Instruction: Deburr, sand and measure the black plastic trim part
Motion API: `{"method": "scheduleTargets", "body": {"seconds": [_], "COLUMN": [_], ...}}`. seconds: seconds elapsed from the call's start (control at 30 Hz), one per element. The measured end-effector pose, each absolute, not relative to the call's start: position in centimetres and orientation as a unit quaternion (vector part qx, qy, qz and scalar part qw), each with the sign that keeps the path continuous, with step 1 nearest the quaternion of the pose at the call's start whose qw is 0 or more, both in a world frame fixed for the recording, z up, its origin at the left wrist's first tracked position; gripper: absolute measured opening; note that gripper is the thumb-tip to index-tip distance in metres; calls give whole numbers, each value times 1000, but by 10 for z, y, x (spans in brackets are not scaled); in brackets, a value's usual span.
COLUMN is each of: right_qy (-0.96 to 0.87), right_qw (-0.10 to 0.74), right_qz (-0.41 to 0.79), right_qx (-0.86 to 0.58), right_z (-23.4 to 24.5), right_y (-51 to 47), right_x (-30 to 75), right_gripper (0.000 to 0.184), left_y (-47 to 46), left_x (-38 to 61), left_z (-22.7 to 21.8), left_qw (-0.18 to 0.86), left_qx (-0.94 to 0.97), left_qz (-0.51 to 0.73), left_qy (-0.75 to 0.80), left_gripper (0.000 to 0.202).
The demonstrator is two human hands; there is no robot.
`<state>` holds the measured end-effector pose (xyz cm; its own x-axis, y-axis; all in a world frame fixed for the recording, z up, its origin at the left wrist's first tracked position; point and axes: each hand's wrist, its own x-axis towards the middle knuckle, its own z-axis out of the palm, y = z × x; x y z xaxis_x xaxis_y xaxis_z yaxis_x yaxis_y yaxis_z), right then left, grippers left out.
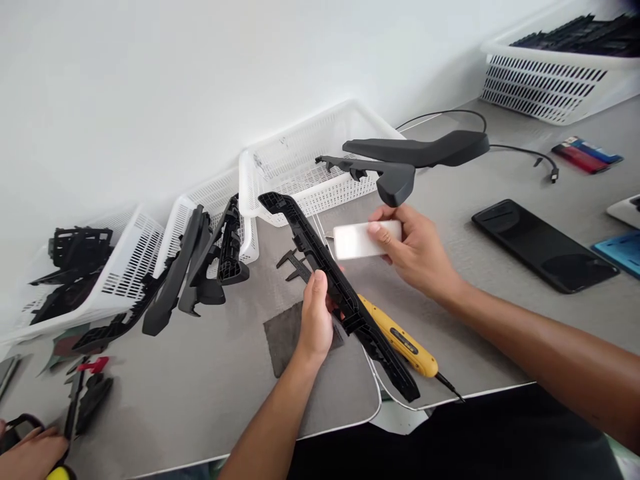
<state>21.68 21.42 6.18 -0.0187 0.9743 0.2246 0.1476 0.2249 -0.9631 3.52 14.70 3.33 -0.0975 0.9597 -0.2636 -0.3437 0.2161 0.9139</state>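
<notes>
My left hand (317, 320) is closed around the middle of a long black plastic trim piece (320, 257), its ribbed side facing me. The piece slants from upper left to lower right above the table. In my right hand (415, 247) is a white rectangular block (357, 240), pinched between thumb and fingers, its left end close beside the trim piece. A thin tip shows at that end; its kind is unclear. Beneath the trim lies a yellow corded hand tool (400, 337), partly covered. A caliper (295, 264) and a dark square sheet (285, 337) lie near my left hand.
White baskets (245, 167) line the wall, with black trim pieces (420, 150) resting on the middle one's edge. A phone (545, 243) and a cable (525, 152) lie on the right. A co-worker's hand (35, 457) is at lower left.
</notes>
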Motion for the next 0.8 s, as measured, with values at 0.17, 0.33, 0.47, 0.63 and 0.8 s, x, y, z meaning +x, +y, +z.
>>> {"method": "scheduleTargets", "body": {"seconds": [0.17, 0.33, 0.47, 0.63, 0.8], "right_qy": [-570, -688, -751, -763, -767], "right_qw": [551, 495, 411, 381, 438], "right_qz": [434, 416, 426, 434, 343], "right_qx": [-427, -329, -292, -290, -319], "right_z": [60, 62, 59, 51, 47], "right_y": [213, 204, 202, 204, 209], "right_x": [213, 213, 212, 207, 210], "right_gripper": [45, 9, 11, 19, 28], "left_y": [151, 156, 155, 150, 145], "left_x": [33, 30, 30, 32, 33], "left_z": [29, 32, 36, 38, 50], "left_qw": [608, 589, 558, 612, 649], "left_qx": [296, 278, 270, 314, 380], "left_qz": [535, 523, 540, 511, 465], "left_qy": [507, 550, 569, 516, 466], "left_gripper": [69, 51, 29, 41, 47]}}
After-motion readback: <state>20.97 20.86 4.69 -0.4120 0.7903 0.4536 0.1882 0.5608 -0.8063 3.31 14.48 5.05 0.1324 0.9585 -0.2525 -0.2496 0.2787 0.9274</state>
